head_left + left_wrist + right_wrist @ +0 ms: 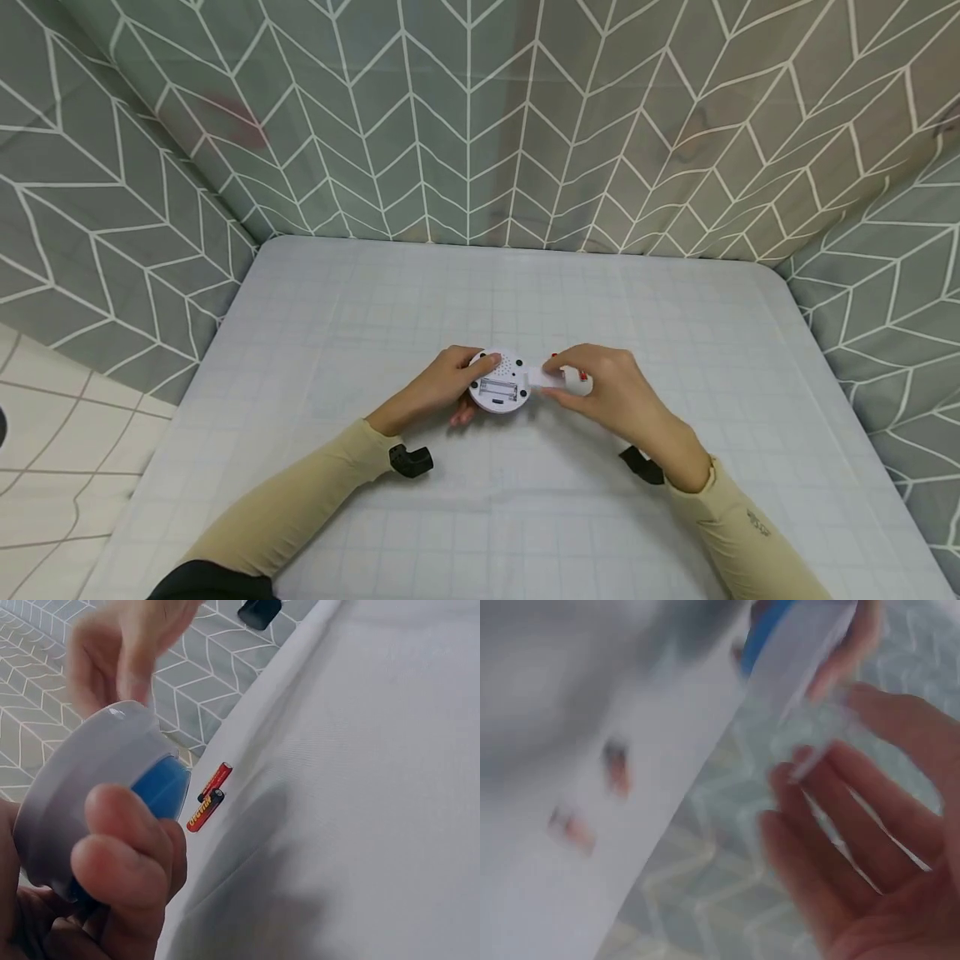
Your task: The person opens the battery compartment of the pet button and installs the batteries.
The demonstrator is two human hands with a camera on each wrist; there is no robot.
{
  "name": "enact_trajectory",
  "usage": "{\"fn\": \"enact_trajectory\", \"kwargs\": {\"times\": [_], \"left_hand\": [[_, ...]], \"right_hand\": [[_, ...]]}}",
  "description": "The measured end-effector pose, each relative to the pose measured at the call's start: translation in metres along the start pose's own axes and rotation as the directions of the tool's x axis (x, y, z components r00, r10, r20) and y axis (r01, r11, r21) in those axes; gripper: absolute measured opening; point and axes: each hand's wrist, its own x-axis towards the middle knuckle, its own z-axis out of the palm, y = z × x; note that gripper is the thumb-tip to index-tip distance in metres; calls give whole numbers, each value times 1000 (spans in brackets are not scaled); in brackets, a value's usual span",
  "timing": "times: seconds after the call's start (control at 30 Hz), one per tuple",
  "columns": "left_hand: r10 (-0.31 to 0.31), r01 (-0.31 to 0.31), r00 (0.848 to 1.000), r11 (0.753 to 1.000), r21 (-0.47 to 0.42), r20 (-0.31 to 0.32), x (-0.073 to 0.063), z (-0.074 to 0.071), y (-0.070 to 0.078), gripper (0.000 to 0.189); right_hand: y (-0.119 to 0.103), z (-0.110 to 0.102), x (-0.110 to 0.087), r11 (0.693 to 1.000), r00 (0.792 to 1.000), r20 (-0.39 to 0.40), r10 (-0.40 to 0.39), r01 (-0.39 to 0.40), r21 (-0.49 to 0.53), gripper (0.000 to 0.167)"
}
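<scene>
My left hand [450, 379] grips a round white battery-powered device [510, 402], thumb on its back. That back shows speaker holes, dark feet and an uncovered battery compartment [498, 389] with metal contacts. In the left wrist view, the device's blue front [163, 786] faces down toward the table. My right hand [618, 392] is close to the device's right edge, pinching a thin white piece [546, 378] that looks like a battery cover. The right wrist view is blurred, but the piece's edge [810, 763] shows at the fingertips.
Two red and black batteries, one [217, 780] behind the other [205, 811], lie on the white-covered table [360, 300] under the hands. A grey patterned curtain [480, 125] stands along the table's far edge. Each wrist wears a black camera mount.
</scene>
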Motion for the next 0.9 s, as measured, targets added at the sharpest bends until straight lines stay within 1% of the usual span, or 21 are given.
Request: {"fn": "enact_trajectory", "kwargs": {"times": [0.07, 0.1, 0.13, 0.23, 0.3, 0.37, 0.43, 0.6, 0.77, 0.9], "left_hand": [[-9, 9, 1000, 1000, -2, -2, 1, 0, -1, 44], [-14, 14, 1000, 1000, -3, -1, 1, 0, -1, 44], [-17, 17, 1000, 1000, -5, -2, 1, 0, -1, 43], [-22, 22, 1000, 1000, -8, -4, 0, 0, 0, 43], [-21, 21, 1000, 1000, -9, -6, 0, 0, 0, 43], [-22, 22, 1000, 1000, -7, -8, 0, 0, 1, 44], [-23, 23, 1000, 1000, -5, -11, 0, -1, 2, 44], [-34, 34, 999, 999, -5, -17, -2, -1, 4, 44], [-41, 41, 999, 999, -4, -19, -2, -1, 5, 45], [-40, 39, 999, 999, -7, -15, -1, 0, 4, 45]], "right_hand": [[17, -10, -2, 994, 994, 45, 97, -95, -50, 26], [25, -14, -4, 987, 986, 71, 149, -144, -72, 25], [34, -18, -5, 978, 976, 99, 195, -185, -96, 24], [57, -28, -9, 944, 933, 166, 319, -296, -148, 22], [68, -32, -12, 927, 912, 191, 363, -333, -172, 22], [76, -35, -14, 919, 902, 202, 383, -349, -182, 23], [82, -35, -15, 916, 896, 211, 391, -356, -186, 23], [90, -34, -16, 904, 876, 234, 421, -384, -191, 25], [85, -32, -13, 902, 873, 239, 425, -384, -200, 31], [74, -23, -10, 914, 873, 270, 406, -381, -142, 39]]}}
